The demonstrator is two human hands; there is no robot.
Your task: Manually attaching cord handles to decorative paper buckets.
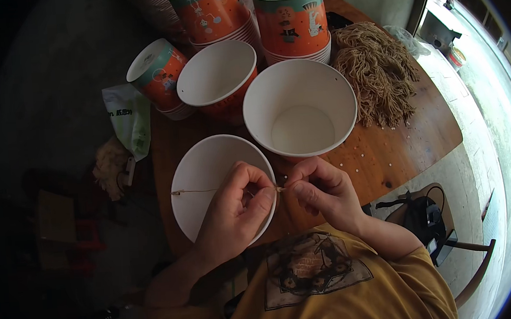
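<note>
A white-lined paper bucket [199, 160] stands in front of me, its mouth facing up. Thin brown twine [201, 190] runs across that mouth from the left rim to the right rim. My left hand [238, 205] is over the bucket, thumb and fingers pinched on the twine close to the right rim. Just outside that rim my right hand [323, 190] pinches the twine's end, where a small knot or loop shows between the two hands. The fingertips partly cover the knot.
Two more open buckets, one large [307, 129] and one tilted [217, 73], stand behind. Upside-down stacks of orange-and-green buckets [290, 23] fill the back. A heap of brown twine [377, 71] lies at the right of the wooden table [425, 130]. A chair [442, 205] with a black bag is at the right.
</note>
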